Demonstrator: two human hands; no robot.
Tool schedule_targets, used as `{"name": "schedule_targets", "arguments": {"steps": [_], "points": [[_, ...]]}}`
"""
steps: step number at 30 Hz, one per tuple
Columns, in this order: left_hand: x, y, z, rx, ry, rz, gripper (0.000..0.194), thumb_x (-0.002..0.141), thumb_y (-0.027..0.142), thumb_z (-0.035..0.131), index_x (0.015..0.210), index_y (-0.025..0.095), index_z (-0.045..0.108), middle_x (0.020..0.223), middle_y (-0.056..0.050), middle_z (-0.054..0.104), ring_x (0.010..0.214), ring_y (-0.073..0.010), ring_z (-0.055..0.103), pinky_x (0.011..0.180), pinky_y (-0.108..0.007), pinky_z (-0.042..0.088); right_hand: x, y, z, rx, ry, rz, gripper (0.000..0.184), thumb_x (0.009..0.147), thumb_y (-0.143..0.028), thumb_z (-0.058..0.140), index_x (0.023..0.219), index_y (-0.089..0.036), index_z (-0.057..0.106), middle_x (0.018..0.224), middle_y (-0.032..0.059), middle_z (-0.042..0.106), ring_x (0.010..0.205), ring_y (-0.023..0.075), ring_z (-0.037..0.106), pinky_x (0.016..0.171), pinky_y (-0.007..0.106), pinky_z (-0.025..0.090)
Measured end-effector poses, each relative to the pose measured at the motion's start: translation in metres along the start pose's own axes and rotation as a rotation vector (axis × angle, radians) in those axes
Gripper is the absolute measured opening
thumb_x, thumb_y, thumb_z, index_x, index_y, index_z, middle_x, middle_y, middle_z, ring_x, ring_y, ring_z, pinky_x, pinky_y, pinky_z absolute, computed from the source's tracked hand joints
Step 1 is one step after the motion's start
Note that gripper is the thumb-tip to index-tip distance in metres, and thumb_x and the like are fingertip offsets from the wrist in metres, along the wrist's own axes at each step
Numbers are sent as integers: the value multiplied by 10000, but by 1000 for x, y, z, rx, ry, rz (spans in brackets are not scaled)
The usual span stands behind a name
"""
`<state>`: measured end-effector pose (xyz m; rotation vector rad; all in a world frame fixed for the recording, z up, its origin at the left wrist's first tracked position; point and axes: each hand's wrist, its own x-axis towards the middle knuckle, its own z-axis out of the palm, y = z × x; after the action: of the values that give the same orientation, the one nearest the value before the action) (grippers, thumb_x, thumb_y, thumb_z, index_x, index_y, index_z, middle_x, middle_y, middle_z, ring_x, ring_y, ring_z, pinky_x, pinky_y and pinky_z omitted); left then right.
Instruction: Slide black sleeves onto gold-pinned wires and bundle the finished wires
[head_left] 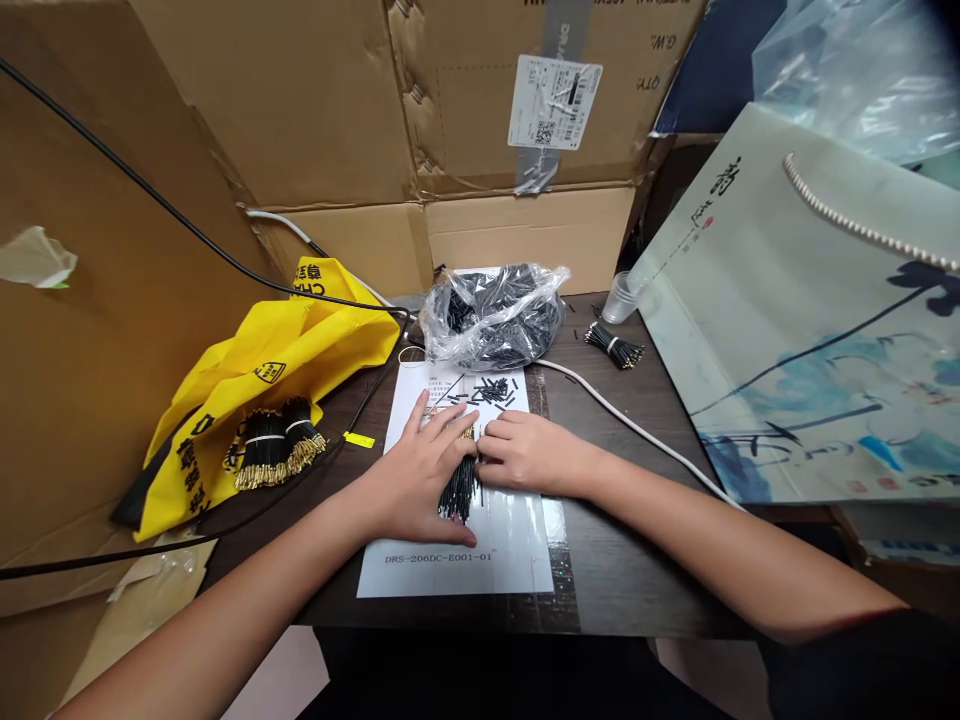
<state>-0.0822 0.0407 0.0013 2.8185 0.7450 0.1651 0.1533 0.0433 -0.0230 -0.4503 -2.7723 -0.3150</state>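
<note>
A bundle of thin black wires (456, 492) with gold tips lies on a printed white sheet (495, 565). My left hand (416, 475) curves around it, thumb at the lower end and index finger near the gold tips, the other fingers spread over the paper. Against the bundle's right side, my right hand (529, 453) is closed with curled fingers; what is between them is hidden. Short black pieces (491, 390) lie scattered on the sheet just beyond both hands. Behind them sits a clear plastic bag (495, 315) full of similar black pieces.
Tied black wire bundles (266, 450) rest on a yellow bag (247, 355) at left. Another tied bundle (615, 345) lies near a plastic cup (621, 298). A white cable (637, 410) crosses the table. Cardboard boxes (315, 110) and a large paper bag (795, 330) hem the space.
</note>
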Motion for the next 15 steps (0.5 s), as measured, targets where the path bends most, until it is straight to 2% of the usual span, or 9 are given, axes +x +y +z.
{"name": "schedule_targets", "arguments": {"steps": [9,15], "points": [[-3,-2,2,-42,82,-10,894,653,711,696,1312,163,438,1391,-169,508,1328,-387,399,1171,-707,2,10,-2,-3,4,-130,-3,190,997,-206,410,916,-199,582,1005,73,605,854,187,530,646,313,369],[-6,-4,9,-59,121,-9,849,696,640,697,1343,192,381,1398,-148,497,1346,-374,385,1171,-708,10,7,1,-8,26,-147,5,189,1000,-216,424,922,-191,594,1026,68,596,860,179,535,651,310,388]]}}
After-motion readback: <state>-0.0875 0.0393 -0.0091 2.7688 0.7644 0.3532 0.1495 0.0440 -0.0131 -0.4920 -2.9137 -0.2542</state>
